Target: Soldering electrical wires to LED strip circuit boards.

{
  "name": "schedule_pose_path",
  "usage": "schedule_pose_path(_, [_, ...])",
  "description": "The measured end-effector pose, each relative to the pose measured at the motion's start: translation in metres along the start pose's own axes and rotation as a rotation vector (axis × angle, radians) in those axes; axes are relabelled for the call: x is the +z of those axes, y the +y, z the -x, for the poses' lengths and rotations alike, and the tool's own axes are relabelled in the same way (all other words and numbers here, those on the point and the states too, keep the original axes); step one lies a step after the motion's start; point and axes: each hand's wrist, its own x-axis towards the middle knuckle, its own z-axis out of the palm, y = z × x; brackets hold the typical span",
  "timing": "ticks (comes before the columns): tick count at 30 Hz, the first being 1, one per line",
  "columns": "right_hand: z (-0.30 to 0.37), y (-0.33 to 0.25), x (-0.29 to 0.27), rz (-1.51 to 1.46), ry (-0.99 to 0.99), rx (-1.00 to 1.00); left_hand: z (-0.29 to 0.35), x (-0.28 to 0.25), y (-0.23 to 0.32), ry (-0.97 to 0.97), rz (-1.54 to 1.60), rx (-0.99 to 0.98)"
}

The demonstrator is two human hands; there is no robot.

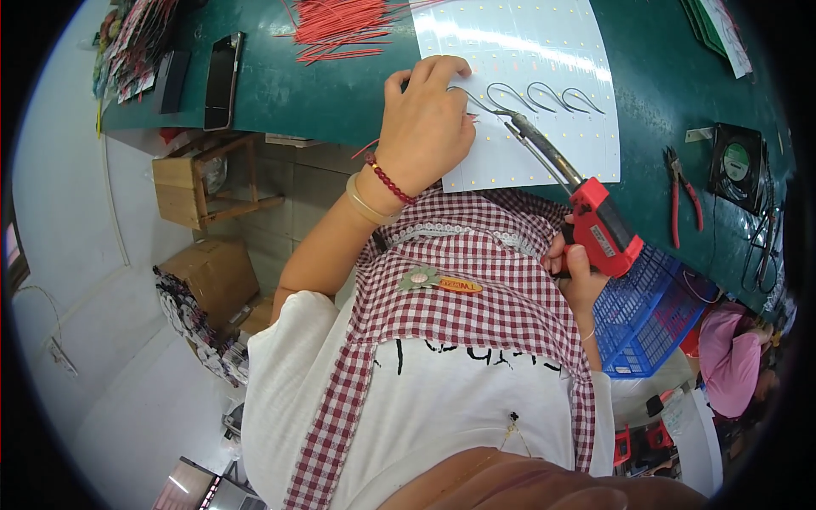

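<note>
My right hand [580,279] is wrapped round the handle of a red and black soldering gun [600,225]. The gun's long metal barrel slants up and left, and its tip meets a white LED board [527,157] just right of my left hand. My left hand [427,119] rests on the board's left part with fingers bent. From its fingertips a thin dark wire [473,99] runs to the gun's tip; the pinch itself is partly hidden. Several dark wire loops [544,95] stand in a row on the board, right of that wire.
Red wires [340,24] lie heaped behind the board on the green table [280,93]. A phone [223,82] lies at the left. On the right are red-handled pliers [677,195] and a black spool unit [738,166]. A blue basket [637,327] stands below the table's edge.
</note>
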Motion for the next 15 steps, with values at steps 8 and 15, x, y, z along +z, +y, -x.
schedule_pose_path(8, [-0.013, -0.009, -0.005, -0.037, 0.007, -0.170, 0.005, -0.011, 0.001, 0.002, -0.114, 0.026])
schedule_pose_path(15, [-0.009, -0.003, -0.027, -0.149, 0.067, -0.155, 0.026, -0.082, -0.020, 0.109, -0.168, -0.310])
